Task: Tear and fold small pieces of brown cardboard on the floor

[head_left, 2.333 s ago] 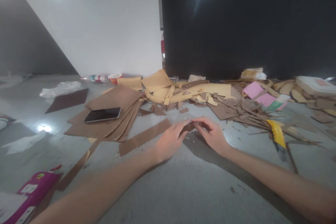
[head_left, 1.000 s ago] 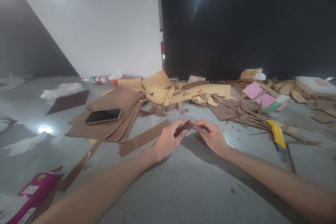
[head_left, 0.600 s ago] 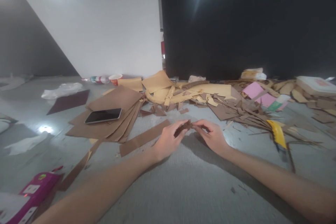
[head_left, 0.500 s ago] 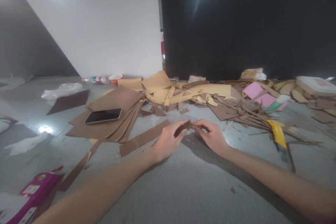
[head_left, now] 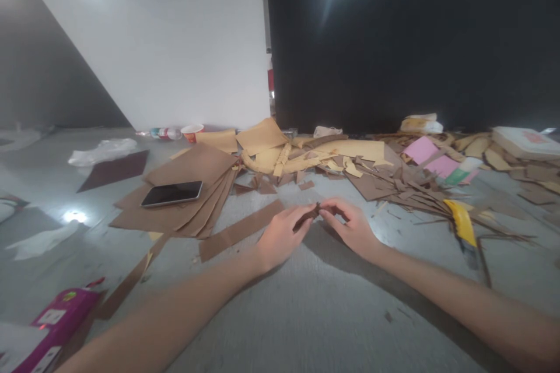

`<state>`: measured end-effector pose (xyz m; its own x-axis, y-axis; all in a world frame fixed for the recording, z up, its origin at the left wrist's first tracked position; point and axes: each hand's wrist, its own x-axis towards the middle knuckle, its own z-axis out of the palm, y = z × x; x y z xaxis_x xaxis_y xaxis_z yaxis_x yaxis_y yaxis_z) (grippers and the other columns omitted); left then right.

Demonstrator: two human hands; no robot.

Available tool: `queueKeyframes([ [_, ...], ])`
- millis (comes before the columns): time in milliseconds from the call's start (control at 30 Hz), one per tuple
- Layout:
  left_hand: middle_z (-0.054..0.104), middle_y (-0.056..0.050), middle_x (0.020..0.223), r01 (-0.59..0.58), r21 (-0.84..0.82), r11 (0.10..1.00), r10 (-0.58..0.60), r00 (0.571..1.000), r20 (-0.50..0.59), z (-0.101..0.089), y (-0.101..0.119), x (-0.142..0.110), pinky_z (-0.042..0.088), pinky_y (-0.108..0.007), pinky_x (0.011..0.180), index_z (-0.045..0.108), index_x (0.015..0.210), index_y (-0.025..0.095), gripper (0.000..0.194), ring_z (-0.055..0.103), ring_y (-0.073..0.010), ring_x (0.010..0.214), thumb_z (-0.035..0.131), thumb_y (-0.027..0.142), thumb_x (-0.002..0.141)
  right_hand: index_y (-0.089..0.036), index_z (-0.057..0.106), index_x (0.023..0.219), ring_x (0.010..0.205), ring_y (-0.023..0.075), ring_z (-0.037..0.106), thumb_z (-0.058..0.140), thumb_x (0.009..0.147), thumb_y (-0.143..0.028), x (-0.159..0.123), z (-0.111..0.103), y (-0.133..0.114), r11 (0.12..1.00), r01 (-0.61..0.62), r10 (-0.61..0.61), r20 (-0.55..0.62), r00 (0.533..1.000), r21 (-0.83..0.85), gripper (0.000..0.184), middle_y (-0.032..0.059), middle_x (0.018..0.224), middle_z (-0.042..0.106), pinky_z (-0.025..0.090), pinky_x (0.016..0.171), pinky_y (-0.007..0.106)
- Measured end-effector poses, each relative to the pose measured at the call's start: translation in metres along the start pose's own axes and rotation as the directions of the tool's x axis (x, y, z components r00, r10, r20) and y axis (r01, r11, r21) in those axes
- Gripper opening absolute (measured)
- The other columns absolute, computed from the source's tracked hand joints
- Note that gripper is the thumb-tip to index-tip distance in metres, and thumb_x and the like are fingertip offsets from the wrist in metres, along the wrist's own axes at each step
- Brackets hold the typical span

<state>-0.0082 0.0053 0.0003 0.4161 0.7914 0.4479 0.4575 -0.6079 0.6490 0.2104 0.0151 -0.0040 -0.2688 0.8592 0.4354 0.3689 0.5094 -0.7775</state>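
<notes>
Between my two hands, just above the table, is a small brown piece (head_left: 307, 217) that looks like folded or braided paper. My left hand (head_left: 286, 233) is closed around it, thumb and fingers pinching its far end. My right hand (head_left: 347, 221) meets it from the other side, fingertips pinched at the same end. Much of the piece is hidden by the fingers. A flat brown paper strip (head_left: 236, 233) lies on the table behind and left of my left hand.
Left are stacked brown sheets (head_left: 210, 180) bearing a phone (head_left: 172, 193). A purple device (head_left: 65, 317) sits front left. A yellow-handled cutter (head_left: 461, 222) lies right. Brown scraps (head_left: 394, 180) and yellowish pieces (head_left: 301, 157) are heaped along the back.
The brown piece has turned slightly between my fingers, and less of it shows. My fingertips have shifted a little; both arms stay in nearly the same place.
</notes>
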Motion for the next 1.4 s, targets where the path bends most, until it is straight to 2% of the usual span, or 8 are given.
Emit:
queueKeyframes([
  [167,0.075,-0.006,0.113,-0.006,0.107,0.994,0.002,0.999,0.042,0.0,0.001,-0.002,0.059,-0.037,0.092,0.064,0.137,0.027,0.033,0.073,-0.0222,0.102,0.053,0.027,0.106,-0.024,0.07,0.099,0.088,0.0214,0.067,0.051,0.107,-0.046,0.002,-0.002,-0.002,0.999,-0.027,0.025,0.054,0.998,0.021,0.031,0.0049,0.095,0.072,0.052,0.078,0.032],
  [333,0.073,-0.007,0.117,-0.037,0.087,0.996,0.031,0.997,0.073,0.002,-0.001,-0.002,0.058,-0.038,0.096,0.063,0.138,0.026,0.033,0.071,-0.0225,0.107,0.052,0.027,0.107,-0.022,0.066,0.088,0.069,0.018,0.061,0.048,0.106,-0.053,0.003,-0.002,0.0,0.991,-0.124,0.119,0.092,0.989,0.053,0.04,0.0006,0.076,0.066,0.048,0.064,0.029],
  [600,0.074,-0.007,0.117,-0.034,0.094,0.995,0.027,0.997,0.072,0.002,-0.001,-0.002,0.057,-0.037,0.095,0.064,0.136,0.025,0.031,0.071,-0.0222,0.105,0.052,0.026,0.107,-0.022,0.066,0.094,0.079,0.019,0.062,0.058,0.102,-0.052,0.003,0.0,0.008,0.991,-0.13,0.13,-0.005,0.991,0.033,0.033,0.0033,0.085,0.069,0.049,0.069,0.029],
  [900,0.074,-0.005,0.118,0.008,0.098,0.995,-0.013,0.999,0.053,0.002,0.0,-0.002,0.057,-0.035,0.095,0.064,0.136,0.026,0.032,0.072,-0.0217,0.107,0.056,0.023,0.105,-0.022,0.071,0.096,0.081,0.0202,0.063,0.056,0.102,-0.053,0.002,-0.001,0.007,0.99,-0.133,0.131,0.045,0.99,0.046,0.035,0.0044,0.09,0.071,0.048,0.07,0.031],
  [1133,0.074,-0.006,0.117,0.001,0.093,0.996,-0.006,0.999,0.053,0.002,0.0,-0.002,0.057,-0.036,0.094,0.064,0.136,0.026,0.032,0.071,-0.022,0.106,0.055,0.024,0.105,-0.022,0.071,0.094,0.07,0.0172,0.056,0.057,0.101,-0.051,0.003,-0.003,0.0,0.99,-0.121,0.111,0.122,0.986,0.078,0.033,0.0003,0.075,0.062,0.046,0.066,0.029],
  [1267,0.074,-0.006,0.116,0.022,0.092,0.995,-0.026,0.999,0.046,0.001,0.0,-0.002,0.058,-0.036,0.093,0.064,0.136,0.026,0.033,0.072,-0.0216,0.104,0.056,0.024,0.105,-0.022,0.071,0.095,0.071,0.0178,0.058,0.058,0.102,-0.047,0.002,-0.001,0.003,0.993,-0.117,0.116,0.052,0.992,0.016,0.03,0.0017,0.078,0.065,0.046,0.066,0.029],
  [1400,0.073,-0.006,0.123,0.003,0.079,0.997,-0.007,0.999,0.045,0.002,0.0,-0.001,0.057,-0.037,0.098,0.064,0.137,0.026,0.032,0.071,-0.0223,0.111,0.055,0.025,0.106,-0.021,0.071,0.098,0.071,0.0179,0.057,0.059,0.102,-0.04,0.0,0.001,0.001,0.998,-0.01,0.008,-0.028,1.0,-0.061,0.023,0.0013,0.075,0.061,0.046,0.068,0.03],
])
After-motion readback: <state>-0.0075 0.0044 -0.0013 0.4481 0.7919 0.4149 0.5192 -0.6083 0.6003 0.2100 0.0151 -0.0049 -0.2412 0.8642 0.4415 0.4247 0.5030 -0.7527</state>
